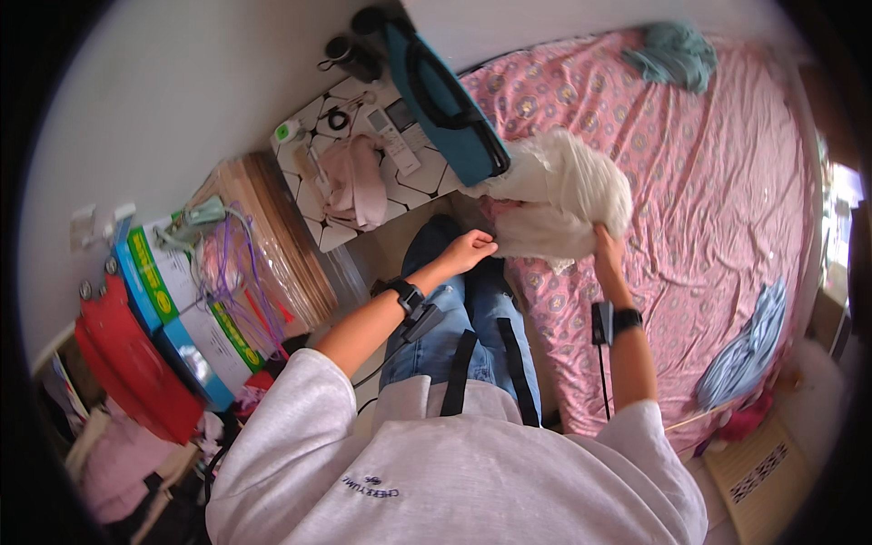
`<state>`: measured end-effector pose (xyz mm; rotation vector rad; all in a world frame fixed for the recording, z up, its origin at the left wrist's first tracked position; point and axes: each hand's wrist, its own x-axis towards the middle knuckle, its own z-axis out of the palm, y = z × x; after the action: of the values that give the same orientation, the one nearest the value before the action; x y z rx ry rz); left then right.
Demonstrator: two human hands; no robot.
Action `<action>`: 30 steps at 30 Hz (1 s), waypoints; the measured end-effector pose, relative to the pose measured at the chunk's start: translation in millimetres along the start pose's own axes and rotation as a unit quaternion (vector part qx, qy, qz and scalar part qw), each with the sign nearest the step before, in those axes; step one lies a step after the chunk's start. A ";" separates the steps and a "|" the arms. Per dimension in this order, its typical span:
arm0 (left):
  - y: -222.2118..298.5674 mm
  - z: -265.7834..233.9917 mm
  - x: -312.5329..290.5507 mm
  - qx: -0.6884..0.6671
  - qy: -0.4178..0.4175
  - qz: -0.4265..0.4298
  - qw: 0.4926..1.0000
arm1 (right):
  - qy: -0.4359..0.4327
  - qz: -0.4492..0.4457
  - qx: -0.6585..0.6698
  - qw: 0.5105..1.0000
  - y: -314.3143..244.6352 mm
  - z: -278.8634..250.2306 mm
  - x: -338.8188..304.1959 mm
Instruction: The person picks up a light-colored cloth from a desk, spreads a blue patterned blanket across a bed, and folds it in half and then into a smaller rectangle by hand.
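Note:
A bunched white cloth item (pixel 568 195), thin and wrinkled, lies over the near left edge of the bed; whether it is a garment, I cannot tell. My left hand (pixel 470 252) is closed in a pinch at its left edge, above my knees. On the opposite side my right hand (pixel 609 250) grips its lower right edge, the thumb showing and the other fingers mostly hidden by the fabric. Beneath and around the cloth spreads a pink patterned bedsheet (pixel 690 200).
Left of the bed, a small tiled-top table (pixel 309 213) bears a pink cloth (pixel 354 177), a white remote (pixel 392 141) and a dark cylinder (pixel 352 59). A teal case (pixel 445 100) leans there. Boxes (pixel 186 300) and a red case (pixel 136 359) stand at left. Bed clothes: teal (pixel 674 56), blue (pixel 745 350).

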<state>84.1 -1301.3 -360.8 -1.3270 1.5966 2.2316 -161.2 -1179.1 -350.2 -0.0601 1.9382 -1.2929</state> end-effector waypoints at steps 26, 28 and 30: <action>31.4 25.0 -2.8 -0.362 -0.077 0.067 0.926 | -0.413 0.102 -0.415 0.804 -197.4 28.9 -160.7; 41.8 4.9 -26.0 -0.421 -0.123 0.031 0.898 | -0.414 0.104 -0.360 0.830 -191.1 28.6 -158.8; 58.0 -16.8 -65.6 -0.455 -0.163 0.057 0.874 | -0.433 0.099 -0.324 0.835 -192.9 31.2 -157.5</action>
<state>104.1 -1315.5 -275.1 -0.8555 0.4815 3.2224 -103.9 -1226.2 -110.4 -0.6506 1.4115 -0.2867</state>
